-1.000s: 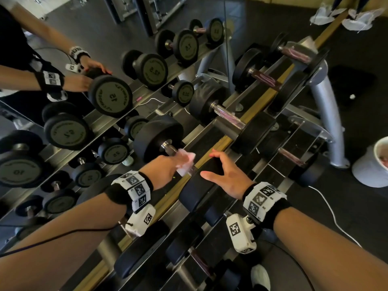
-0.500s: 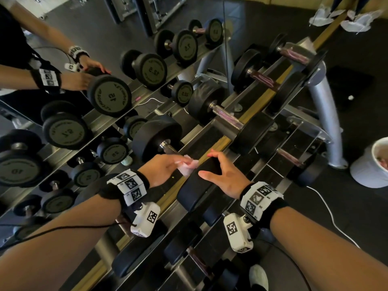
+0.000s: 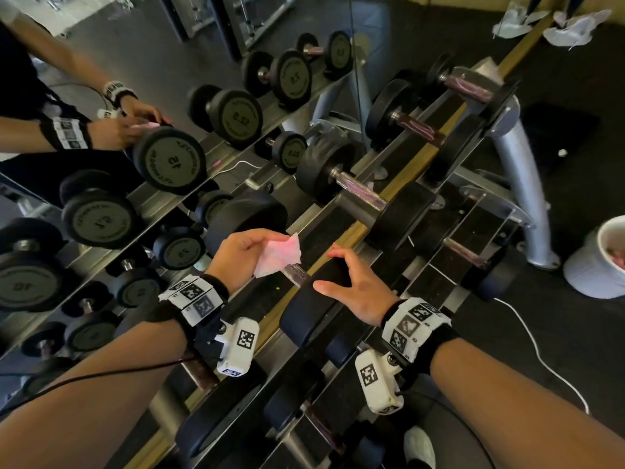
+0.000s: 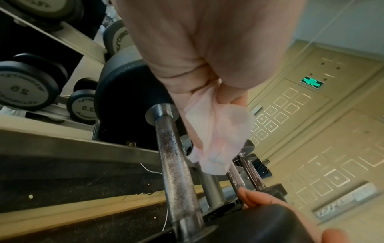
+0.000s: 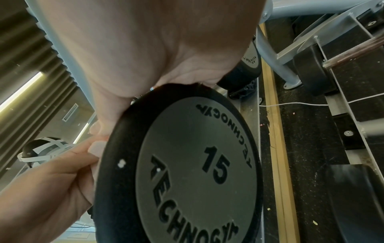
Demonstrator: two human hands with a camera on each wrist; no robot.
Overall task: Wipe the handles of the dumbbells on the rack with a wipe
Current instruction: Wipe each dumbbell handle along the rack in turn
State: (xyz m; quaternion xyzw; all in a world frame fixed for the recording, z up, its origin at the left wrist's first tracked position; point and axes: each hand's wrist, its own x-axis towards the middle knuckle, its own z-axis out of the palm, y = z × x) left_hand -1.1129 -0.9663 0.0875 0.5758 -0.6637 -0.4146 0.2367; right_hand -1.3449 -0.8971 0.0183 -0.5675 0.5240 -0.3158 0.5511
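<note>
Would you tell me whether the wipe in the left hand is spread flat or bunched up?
Bunched up. The left hand pinches the pink-white wipe at one end, and the creased rest hangs loose beside the dumbbell handle.

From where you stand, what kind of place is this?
Most likely a gym's free-weights area: rows of black dumbbells on a tiered metal rack, a wall mirror behind them, and dark rubber flooring.

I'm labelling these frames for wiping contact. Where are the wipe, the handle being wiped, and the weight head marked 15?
wipe [image 4: 220,136], left wrist view, middle of the hanging sheet.
handle [image 4: 178,166], left wrist view, knurled middle of the bar.
weight head marked 15 [image 5: 199,167], right wrist view, grey end plate.
</note>
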